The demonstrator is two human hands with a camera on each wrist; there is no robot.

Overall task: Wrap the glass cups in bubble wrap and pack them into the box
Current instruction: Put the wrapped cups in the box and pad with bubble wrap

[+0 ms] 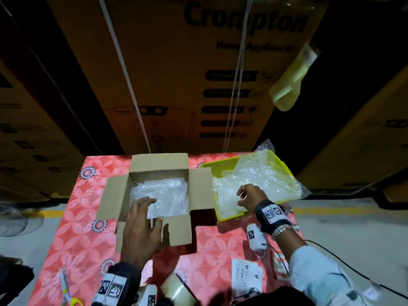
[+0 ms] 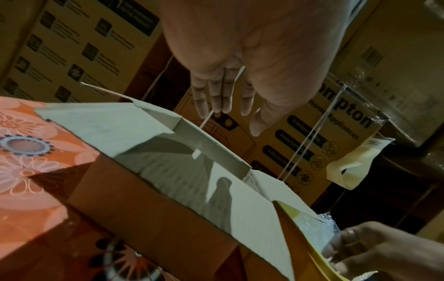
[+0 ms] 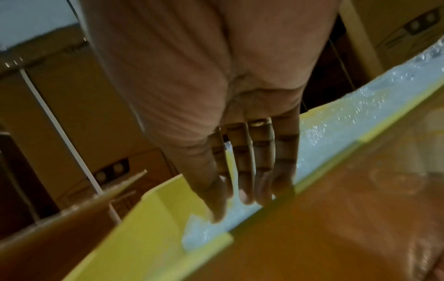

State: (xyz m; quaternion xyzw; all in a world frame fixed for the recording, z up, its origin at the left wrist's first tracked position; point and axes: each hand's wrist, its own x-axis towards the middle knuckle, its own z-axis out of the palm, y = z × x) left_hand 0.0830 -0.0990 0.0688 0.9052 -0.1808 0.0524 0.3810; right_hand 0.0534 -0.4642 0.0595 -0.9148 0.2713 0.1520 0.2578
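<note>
Left hand [image 1: 141, 228]: fingers straight and slightly spread, held over the near edge of the open cardboard box [image 1: 114, 195]; fingertips reach above the bubble wrap bundle [image 1: 163, 195] inside. The left wrist view shows the palm clear of the flaps, gripping nothing.

Right hand [image 1: 250, 198]: at 3 o'clock from the box, inside the yellow tray [image 1: 220, 166]. The right wrist view shows the fingers [image 3: 245, 171] extended, close together, tips down on the bubble wrap sheets [image 1: 260, 180] near the tray's front wall. Whether they pinch the sheet cannot be told; that frame is blurred. A ring sits on one finger.

Glass cups: none plainly visible; the wrapped bundle lies on the box floor, toward its far and right sides.

Box: four flaps folded outward; the right flap lies against the tray's left wall.

Tablecloth [image 1: 72, 228]: red floral, under both containers.

At 6 o'clock, near edge: clear tape roll [image 1: 176, 288]. At 7 o'clock: yellow-handled scissors [image 1: 76, 301]. At 5 o'clock: printed paper slip [image 1: 247, 276].

At 12 o'clock, behind the table: a large strapped Crompton carton [image 1: 187, 74].
</note>
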